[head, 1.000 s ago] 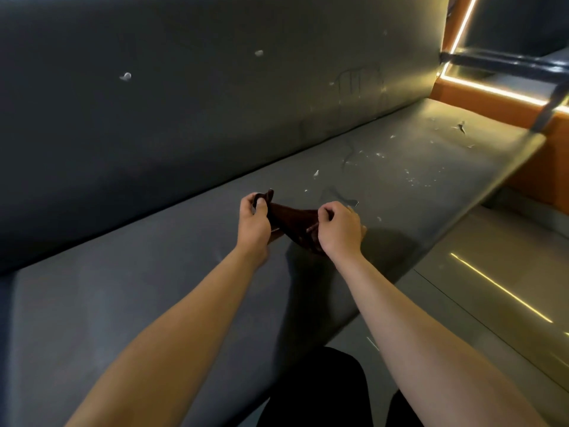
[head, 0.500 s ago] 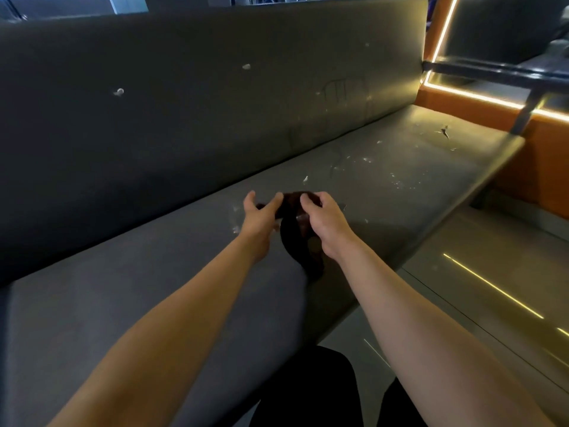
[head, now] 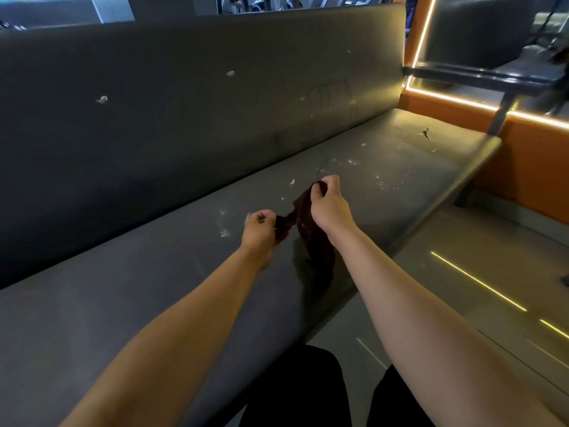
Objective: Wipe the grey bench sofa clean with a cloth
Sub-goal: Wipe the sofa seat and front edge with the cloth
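Half a second ago the two hands were bunched together over the cloth. Now the right hand [head: 329, 204] has risen and pulled away, pinching one corner, while the left hand [head: 260, 228] sits lower, clenched round the other end. The cloth [head: 312, 245] is drawn out between them, and its loose tail hangs just above the seat of the sofa [head: 154, 288] (not pressed to it, as far as I can tell). So wiping looks unstarted, and the cloth is only being shaken out. It is dark maroon, limp and creased. The sofa is smooth matte grey, long and flat, dotted with pale flecks [head: 352, 162].
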A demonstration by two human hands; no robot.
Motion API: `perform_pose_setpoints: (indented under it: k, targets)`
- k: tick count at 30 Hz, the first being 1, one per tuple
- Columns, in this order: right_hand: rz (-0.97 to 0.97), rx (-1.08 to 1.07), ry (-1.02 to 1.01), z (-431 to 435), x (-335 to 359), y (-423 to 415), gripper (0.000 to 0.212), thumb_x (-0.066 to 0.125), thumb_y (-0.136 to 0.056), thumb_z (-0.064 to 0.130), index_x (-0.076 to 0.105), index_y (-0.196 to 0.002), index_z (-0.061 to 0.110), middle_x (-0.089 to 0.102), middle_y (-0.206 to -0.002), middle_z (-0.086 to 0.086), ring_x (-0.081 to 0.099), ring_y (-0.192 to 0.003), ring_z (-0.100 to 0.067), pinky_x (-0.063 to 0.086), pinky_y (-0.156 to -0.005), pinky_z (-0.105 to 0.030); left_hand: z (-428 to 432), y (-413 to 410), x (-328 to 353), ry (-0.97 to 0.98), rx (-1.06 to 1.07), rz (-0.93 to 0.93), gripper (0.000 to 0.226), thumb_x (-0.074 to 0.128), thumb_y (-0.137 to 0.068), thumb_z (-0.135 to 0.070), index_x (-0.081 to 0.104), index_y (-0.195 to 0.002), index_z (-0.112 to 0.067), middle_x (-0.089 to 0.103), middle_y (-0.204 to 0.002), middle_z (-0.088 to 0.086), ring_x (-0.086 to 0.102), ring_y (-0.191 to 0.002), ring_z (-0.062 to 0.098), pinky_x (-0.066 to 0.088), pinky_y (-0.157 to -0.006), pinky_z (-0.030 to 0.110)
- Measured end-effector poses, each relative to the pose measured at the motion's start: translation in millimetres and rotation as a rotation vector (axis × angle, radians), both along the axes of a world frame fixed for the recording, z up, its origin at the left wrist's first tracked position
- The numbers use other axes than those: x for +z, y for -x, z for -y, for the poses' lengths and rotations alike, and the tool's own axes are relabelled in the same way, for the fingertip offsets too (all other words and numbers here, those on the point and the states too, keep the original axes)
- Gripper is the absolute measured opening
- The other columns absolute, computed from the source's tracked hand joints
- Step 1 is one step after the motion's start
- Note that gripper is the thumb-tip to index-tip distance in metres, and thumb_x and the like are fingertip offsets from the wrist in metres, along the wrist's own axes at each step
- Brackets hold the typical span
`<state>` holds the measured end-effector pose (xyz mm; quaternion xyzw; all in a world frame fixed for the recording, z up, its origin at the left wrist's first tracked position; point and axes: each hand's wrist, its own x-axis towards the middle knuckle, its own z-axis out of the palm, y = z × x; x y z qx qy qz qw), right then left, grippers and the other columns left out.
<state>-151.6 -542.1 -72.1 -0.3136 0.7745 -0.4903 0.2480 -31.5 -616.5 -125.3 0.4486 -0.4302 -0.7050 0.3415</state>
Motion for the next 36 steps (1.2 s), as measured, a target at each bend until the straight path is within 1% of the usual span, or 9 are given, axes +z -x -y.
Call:
perform_pose_setpoints:
  k: [4, 8, 11, 14, 19, 24, 27, 31, 36]
  targets:
    - [0.196, 0.015, 0.054, -3.7, -2.7, 5.2, 0.013, 0.040, -0.108, 0.030, 0.042, -0.120, 0.031, 0.059, -0.111, -0.006, 0.063, -0.098, -0.024, 0.058, -0.084, -0.042, 5.0, 4.1, 5.7, 0.143, 0.103, 0.055, 0.010, 0.054, -0.104, -0.025, 0.054, -0.111, -0.019, 0.061, -0.112, 0.008, 0.062, -0.097, 0.022, 0.054, -0.089, 0.036]
    - [0.427, 0.053, 0.267, -5.1, -8.2, 0.6, 0.027, 0.045, -0.106, 0.018, 0.050, -0.125, 0.036, 0.059, -0.123, -0.004, 0.063, -0.108, -0.024, 0.058, -0.089, -0.042, -9.6, 7.7, 7.3, 0.157, -0.213, 0.235, 0.044, 0.043, -0.100, -0.062, 0.063, -0.114, -0.026, 0.063, -0.126, 0.002, 0.059, -0.118, 0.023, 0.047, -0.104, 0.044]
    - [0.333, 0.119, 0.280, -4.7, -8.8, -0.5, 0.045, 0.047, -0.102, 0.007, 0.051, -0.136, 0.035, 0.054, -0.135, 0.000, 0.057, -0.118, -0.019, 0.054, -0.091, -0.034, -15.5, 10.5, 6.5, 0.048, -0.286, 0.119, 0.042, 0.051, -0.101, -0.052, 0.071, -0.114, -0.017, 0.075, -0.112, 0.007, 0.070, -0.106, 0.025, 0.055, -0.096, 0.042]
    - [0.146, 0.100, 0.188, -4.1, -12.1, 5.5, 0.056, 0.053, -0.099, -0.001, 0.049, -0.142, 0.036, 0.046, -0.141, 0.003, 0.050, -0.123, -0.017, 0.054, -0.098, -0.034, -9.2, 11.1, 4.9, 0.108, -0.099, 0.131, 0.029, 0.055, -0.103, -0.038, 0.068, -0.112, -0.013, 0.074, -0.111, 0.008, 0.070, -0.105, 0.024, 0.055, -0.098, 0.041]
    - [0.044, 0.000, 0.187, -4.8, -26.9, 13.1, 0.042, 0.059, -0.100, 0.009, 0.060, -0.133, 0.034, 0.053, -0.122, 0.000, 0.057, -0.111, -0.016, 0.043, -0.073, -0.013, -3.3, 5.5, 8.2, 0.040, 0.020, 0.014, 0.023, 0.061, -0.100, -0.037, 0.064, -0.107, -0.015, 0.073, -0.107, 0.009, 0.073, -0.096, 0.024, 0.062, -0.082, 0.040]
    - [0.098, 0.188, 0.242, -8.6, -28.9, 6.8, 0.056, 0.068, -0.095, 0.015, 0.050, -0.146, 0.031, 0.049, -0.140, 0.001, 0.051, -0.123, -0.013, 0.047, -0.086, -0.017, 1.1, -2.4, 13.8, 0.059, 0.070, -0.047, 0.025, 0.065, -0.098, -0.030, 0.057, -0.118, -0.017, 0.070, -0.113, 0.009, 0.074, -0.093, 0.021, 0.061, -0.069, 0.031]
    - [-0.120, 0.350, 0.093, -9.2, -26.2, 6.6, 0.069, 0.070, -0.091, 0.005, 0.044, -0.149, 0.032, 0.040, -0.141, -0.003, 0.048, -0.120, -0.015, 0.049, -0.093, -0.020, 13.7, -9.7, 16.9, 0.138, 0.120, -0.051, 0.035, 0.067, -0.097, -0.030, 0.050, -0.127, -0.024, 0.065, -0.119, 0.011, 0.072, -0.098, 0.024, 0.063, -0.079, 0.037]
    - [-0.457, 0.208, 0.076, 1.2, -26.2, 4.7, 0.031, 0.055, -0.097, 0.004, 0.065, -0.122, 0.020, 0.060, -0.121, -0.001, 0.055, -0.115, -0.020, 0.045, -0.096, -0.025, 25.9, -22.2, 20.4, 0.369, 0.039, 0.092, 0.024, 0.055, -0.104, -0.029, 0.058, -0.126, -0.037, 0.065, -0.122, 0.009, 0.070, -0.105, 0.022, 0.061, -0.087, 0.039]
    - [-0.475, 0.101, -0.046, 11.5, -19.0, -1.5, 0.026, 0.045, -0.104, 0.025, 0.060, -0.125, 0.026, 0.068, -0.114, 0.002, 0.049, -0.120, -0.027, 0.039, -0.106, -0.042, 29.8, -34.1, 21.3, 0.398, -0.235, 0.127, 0.049, 0.059, -0.099, -0.008, 0.048, -0.144, -0.024, 0.060, -0.128, 0.000, 0.064, -0.112, 0.014, 0.054, -0.089, 0.023]
